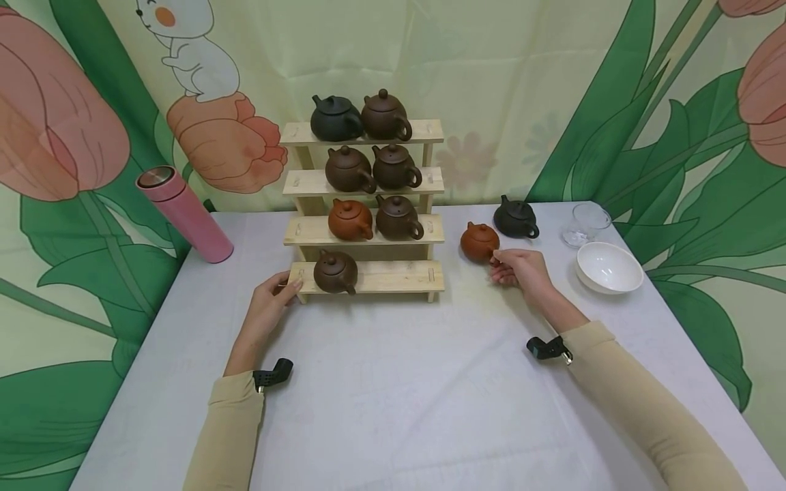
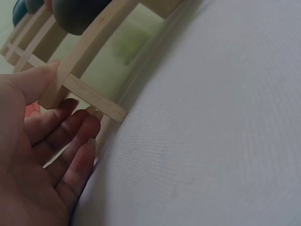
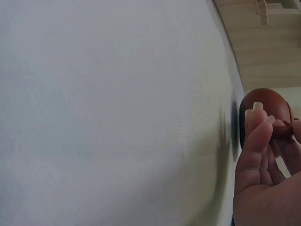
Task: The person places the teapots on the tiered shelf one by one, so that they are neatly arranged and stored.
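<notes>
My right hand (image 1: 522, 271) pinches the handle of an orange-brown clay teapot (image 1: 479, 241) to the right of the wooden stand. In the right wrist view, the fingers curl at the handle of this teapot (image 3: 265, 106); whether its base touches the cloth I cannot tell. The left hand (image 1: 265, 310) grips the left end of the stepped wooden stand (image 1: 399, 276) at its lowest step. In the left wrist view, the thumb lies on that step (image 2: 87, 52) with fingers curled below. A dark brown teapot (image 1: 335, 271) sits on the same step, near the left hand.
Upper steps bear several teapots, among them an orange one (image 1: 350, 219) and a black one (image 1: 336, 118). Behind the right hand stand a black teapot (image 1: 516, 217), a clear glass (image 1: 578, 235) and a white bowl (image 1: 610, 268). A pink flask (image 1: 193, 218) is at the far left.
</notes>
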A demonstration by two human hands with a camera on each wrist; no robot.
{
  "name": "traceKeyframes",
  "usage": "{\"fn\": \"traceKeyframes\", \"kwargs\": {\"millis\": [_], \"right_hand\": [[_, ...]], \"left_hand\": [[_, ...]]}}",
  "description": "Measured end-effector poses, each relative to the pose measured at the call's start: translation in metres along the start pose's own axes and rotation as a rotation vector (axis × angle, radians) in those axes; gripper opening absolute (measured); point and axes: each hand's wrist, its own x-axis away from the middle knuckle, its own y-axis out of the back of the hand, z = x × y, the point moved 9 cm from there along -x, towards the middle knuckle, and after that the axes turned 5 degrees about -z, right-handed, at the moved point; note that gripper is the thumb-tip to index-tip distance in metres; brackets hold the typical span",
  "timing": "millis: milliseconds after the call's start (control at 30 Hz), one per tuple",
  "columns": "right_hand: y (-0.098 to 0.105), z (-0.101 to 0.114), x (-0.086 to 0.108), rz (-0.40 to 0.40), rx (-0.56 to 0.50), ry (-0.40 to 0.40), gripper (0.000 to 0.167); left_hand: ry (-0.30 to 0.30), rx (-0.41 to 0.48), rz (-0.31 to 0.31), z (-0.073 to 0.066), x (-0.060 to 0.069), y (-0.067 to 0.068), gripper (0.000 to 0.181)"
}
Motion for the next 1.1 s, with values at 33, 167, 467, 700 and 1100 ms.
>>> {"fn": "traceKeyframes", "kwargs": {"millis": [33, 167, 467, 700, 1100], "right_hand": [[0.0, 0.0, 0.001, 0.007, -0.002, 0.006, 0.03], [-0.001, 0.002, 0.007, 0.036, -0.007, 0.037, 0.038], [0.002, 0.015, 0.033, 0.038, 0.105, 0.161, 0.045], [0.001, 0.022, 0.051, 0.091, 0.051, 0.21, 0.041], [-0.02, 0.033, 0.077, 0.205, -0.008, 0.241, 0.03]], "left_hand": [[-0.003, 0.001, -0.002, -0.001, 0.0, 0.0, 0.065], [-0.007, -0.004, -0.01, -0.001, 0.0, 0.0, 0.063], [0.008, -0.005, -0.007, 0.0, -0.001, -0.001, 0.064], [0.015, -0.004, -0.009, 0.001, -0.002, -0.001, 0.065], [0.008, -0.015, -0.018, 0.0, 0.0, 0.0, 0.064]]}}
